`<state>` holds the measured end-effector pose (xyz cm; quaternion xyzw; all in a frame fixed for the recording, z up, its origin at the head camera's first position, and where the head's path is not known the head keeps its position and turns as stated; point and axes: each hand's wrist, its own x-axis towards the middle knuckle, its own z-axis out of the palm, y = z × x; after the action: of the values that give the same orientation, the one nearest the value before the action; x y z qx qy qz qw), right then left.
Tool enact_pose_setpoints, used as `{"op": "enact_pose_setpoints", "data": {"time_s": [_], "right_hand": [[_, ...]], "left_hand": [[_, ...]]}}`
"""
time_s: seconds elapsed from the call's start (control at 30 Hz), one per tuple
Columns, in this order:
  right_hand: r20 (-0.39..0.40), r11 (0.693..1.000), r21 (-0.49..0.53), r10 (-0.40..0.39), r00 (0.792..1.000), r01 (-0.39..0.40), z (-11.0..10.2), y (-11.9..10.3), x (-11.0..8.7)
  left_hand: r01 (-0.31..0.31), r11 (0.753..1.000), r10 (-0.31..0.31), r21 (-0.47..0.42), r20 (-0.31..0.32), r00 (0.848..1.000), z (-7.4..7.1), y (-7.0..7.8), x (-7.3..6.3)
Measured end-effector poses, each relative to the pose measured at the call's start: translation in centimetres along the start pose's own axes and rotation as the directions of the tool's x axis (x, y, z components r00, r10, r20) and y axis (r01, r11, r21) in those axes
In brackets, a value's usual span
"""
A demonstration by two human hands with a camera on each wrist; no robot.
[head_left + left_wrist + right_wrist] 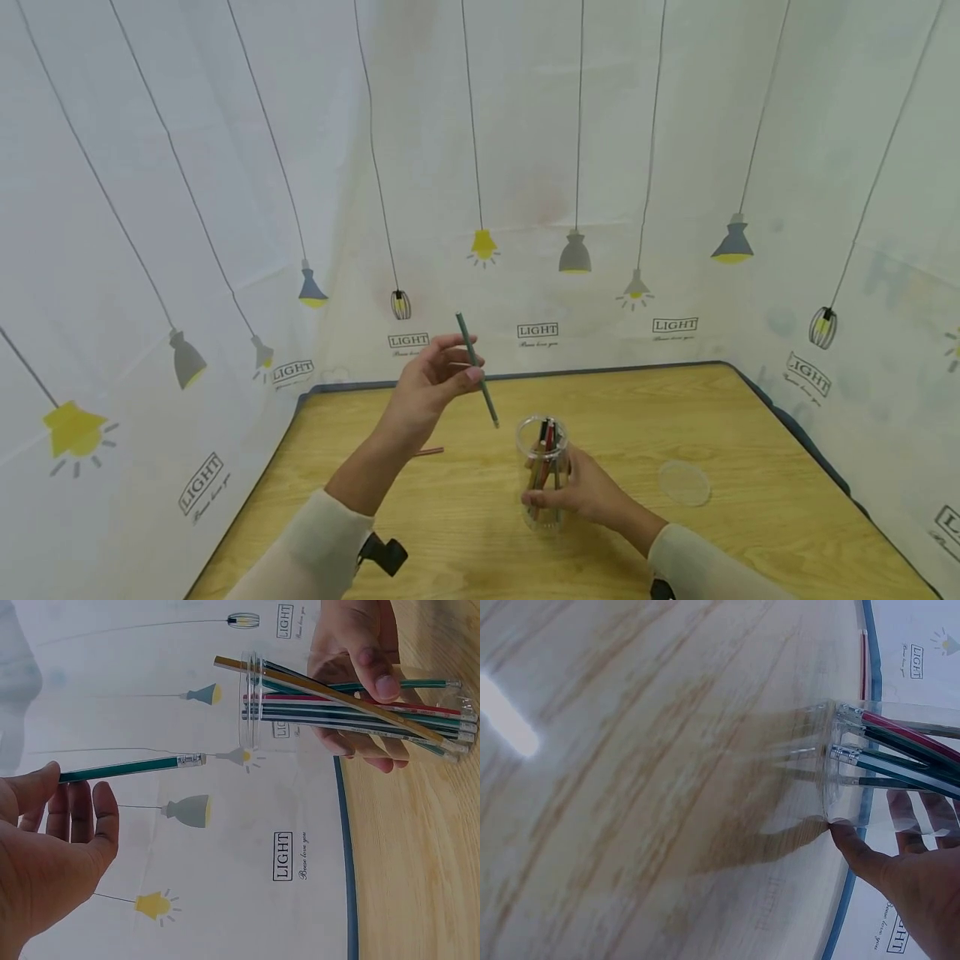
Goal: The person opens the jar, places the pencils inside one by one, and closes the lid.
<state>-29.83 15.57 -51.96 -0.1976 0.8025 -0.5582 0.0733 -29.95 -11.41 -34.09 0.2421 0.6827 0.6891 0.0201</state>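
My left hand point(427, 387) pinches a green pencil point(487, 400) between thumb and fingers, up and to the left of a clear jar point(542, 521). The pencil slants, its metal ferrule and eraser end point(192, 760) pointing down toward the jar's open mouth. My right hand point(596, 496) grips the jar's side, with the thumb across the near wall. Inside the jar stand several pencils in green, red and ochre point(360, 712), eraser ends at the bottom. In the left wrist view the ochre pencil sticks out past the rim.
On the wooden table point(622, 417), a red pencil point(429, 452) lies behind my left wrist, partly hidden by it. A round clear lid point(684, 483) lies flat to the right of the jar. White sheets printed with lamps point(573, 254) stand around the table's back and sides.
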Motion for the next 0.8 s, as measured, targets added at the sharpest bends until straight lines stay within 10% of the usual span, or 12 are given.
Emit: {"op": "enact_pose_setpoints", "data": {"time_s": [0.8], "right_hand": [[0.000, 1.000, -0.001, -0.003, 1.000, 0.003, 0.0, -0.2, -0.1]], "left_hand": [[-0.003, 1.000, 0.004, -0.023, 0.043, 0.999, 2.6, 0.1, 0.7]]}}
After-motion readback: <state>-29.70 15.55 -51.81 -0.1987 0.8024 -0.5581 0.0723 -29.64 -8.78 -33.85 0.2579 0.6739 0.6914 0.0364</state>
